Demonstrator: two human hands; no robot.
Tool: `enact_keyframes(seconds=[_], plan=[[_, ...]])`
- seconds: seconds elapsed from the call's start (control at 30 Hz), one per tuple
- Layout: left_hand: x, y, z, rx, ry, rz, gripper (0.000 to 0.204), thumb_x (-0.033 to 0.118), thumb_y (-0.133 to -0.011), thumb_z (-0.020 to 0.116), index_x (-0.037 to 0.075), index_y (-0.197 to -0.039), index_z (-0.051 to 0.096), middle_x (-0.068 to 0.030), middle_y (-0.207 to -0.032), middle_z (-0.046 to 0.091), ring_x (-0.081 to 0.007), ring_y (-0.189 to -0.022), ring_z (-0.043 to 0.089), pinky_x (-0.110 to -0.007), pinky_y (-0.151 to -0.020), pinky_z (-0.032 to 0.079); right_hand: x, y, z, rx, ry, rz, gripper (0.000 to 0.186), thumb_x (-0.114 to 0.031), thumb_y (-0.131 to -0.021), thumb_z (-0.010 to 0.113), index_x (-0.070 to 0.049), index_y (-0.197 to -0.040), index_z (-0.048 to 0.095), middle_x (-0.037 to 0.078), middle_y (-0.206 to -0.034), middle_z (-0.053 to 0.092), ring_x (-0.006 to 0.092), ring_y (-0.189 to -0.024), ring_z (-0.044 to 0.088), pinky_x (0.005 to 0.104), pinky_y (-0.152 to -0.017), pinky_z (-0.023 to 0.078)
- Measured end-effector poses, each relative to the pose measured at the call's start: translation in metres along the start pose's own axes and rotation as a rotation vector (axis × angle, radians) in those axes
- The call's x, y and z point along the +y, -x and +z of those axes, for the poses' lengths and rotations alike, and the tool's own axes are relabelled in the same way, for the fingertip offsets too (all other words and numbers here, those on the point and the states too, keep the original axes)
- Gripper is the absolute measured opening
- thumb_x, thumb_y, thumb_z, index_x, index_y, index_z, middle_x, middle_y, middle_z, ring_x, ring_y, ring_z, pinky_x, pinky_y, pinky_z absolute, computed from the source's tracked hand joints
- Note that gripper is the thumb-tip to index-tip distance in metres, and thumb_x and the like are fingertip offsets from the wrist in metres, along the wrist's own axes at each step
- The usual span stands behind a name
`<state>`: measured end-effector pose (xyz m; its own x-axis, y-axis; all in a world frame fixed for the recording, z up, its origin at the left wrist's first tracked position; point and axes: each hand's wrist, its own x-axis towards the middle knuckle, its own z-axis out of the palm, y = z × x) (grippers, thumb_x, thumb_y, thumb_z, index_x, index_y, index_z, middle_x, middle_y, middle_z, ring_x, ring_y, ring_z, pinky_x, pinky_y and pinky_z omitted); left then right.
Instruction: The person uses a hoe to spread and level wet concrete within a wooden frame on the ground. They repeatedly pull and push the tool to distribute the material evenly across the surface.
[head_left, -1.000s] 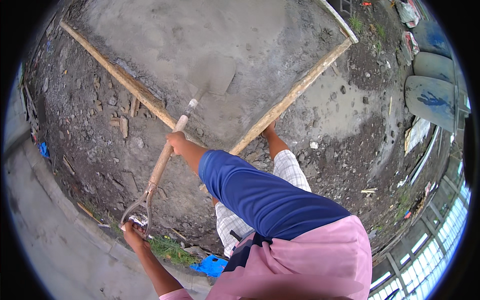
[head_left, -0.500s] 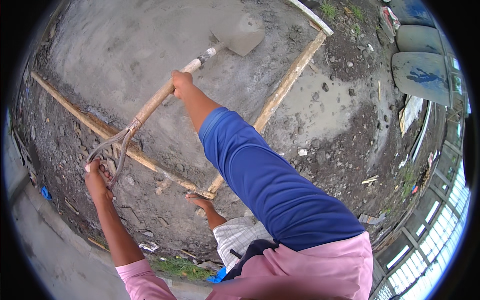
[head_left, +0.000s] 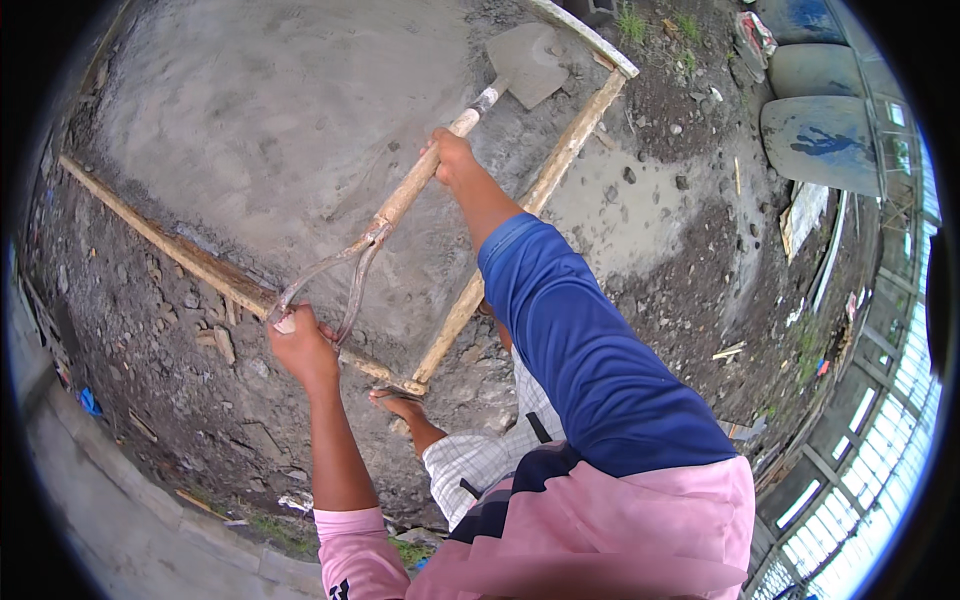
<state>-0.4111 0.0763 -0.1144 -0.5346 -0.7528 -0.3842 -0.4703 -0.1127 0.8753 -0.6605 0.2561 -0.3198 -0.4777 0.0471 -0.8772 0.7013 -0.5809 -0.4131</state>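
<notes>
Both my hands hold a long shovel (head_left: 405, 192) with a wooden shaft and a forked metal grip end. My left hand (head_left: 303, 345) is closed round the crossbar of that grip, over the near timber of a wooden frame (head_left: 190, 258). Farther up the shaft, my right hand (head_left: 451, 155) is wrapped round the wood. The shovel's grey blade (head_left: 530, 62) rests on wet grey concrete (head_left: 290, 110) near the far right corner of the frame. Whether the blade bites into the concrete, I cannot tell.
Timbers edge the concrete on the left, near and right sides (head_left: 530, 205). A shallow puddle (head_left: 620, 210) and stony soil lie to the right. Blue-stained drums (head_left: 825, 145) stand at the far right, with a white sack (head_left: 753, 45) close by. My foot (head_left: 398, 403) is beside the frame's near corner.
The shovel and both my hands have moved right. Its blade has slid toward the right-hand timber, and my left hand has come from outside the frame to over its near timber.
</notes>
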Motion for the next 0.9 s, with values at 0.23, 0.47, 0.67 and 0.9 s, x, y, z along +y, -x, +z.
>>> enact_keyframes(seconds=[0.23,0.47,0.67,0.9], plan=[[-0.058,0.09,-0.034,-0.291,0.069,0.39,0.013,0.005,-0.085,0.064,0.002,-0.09,0.052,-0.0006,-0.071,0.055,-0.0066,-0.055,0.05,-0.023,-0.051,0.042,-0.051,0.131,-0.157,-0.003,-0.292,-0.185,0.014,-0.018,-0.077,0.058,-0.012,-0.075,0.045,0.004,-0.065,0.045,0.0182,-0.056,0.048,0.0346,-0.054,0.045],[-0.073,0.108,-0.136,-0.045,0.015,-0.172,0.012,0.008,-0.086,0.062,0.002,-0.088,0.052,-0.0028,-0.07,0.055,-0.0096,-0.051,0.05,-0.025,-0.048,0.041,0.071,0.154,-0.11,0.128,-0.079,-0.025,0.012,-0.015,-0.078,0.058,-0.009,-0.08,0.048,0.005,-0.068,0.047,0.0204,-0.055,0.05,0.0362,-0.049,0.044],[-0.058,0.13,-0.258,0.288,-0.108,-0.239,0.009,0.007,-0.082,0.059,0.003,-0.081,0.05,-0.0038,-0.062,0.049,-0.0114,-0.045,0.046,-0.027,-0.042,0.037,0.259,0.175,-0.037,0.01,0.123,0.236,0.022,-0.014,-0.08,0.062,0.0,-0.089,0.047,0.009,-0.069,0.05,0.0205,-0.05,0.052,0.0369,-0.044,0.046],[-0.088,0.127,-0.213,0.241,-0.126,-0.366,0.009,0.009,-0.083,0.055,0.004,-0.078,0.049,-0.0032,-0.06,0.048,-0.0115,-0.044,0.045,-0.027,-0.042,0.038,0.237,0.14,-0.083,0.193,0.236,0.158,0.016,-0.011,-0.077,0.062,0.001,-0.08,0.052,0.008,-0.066,0.052,0.0203,-0.05,0.053,0.0372,-0.047,0.048]])
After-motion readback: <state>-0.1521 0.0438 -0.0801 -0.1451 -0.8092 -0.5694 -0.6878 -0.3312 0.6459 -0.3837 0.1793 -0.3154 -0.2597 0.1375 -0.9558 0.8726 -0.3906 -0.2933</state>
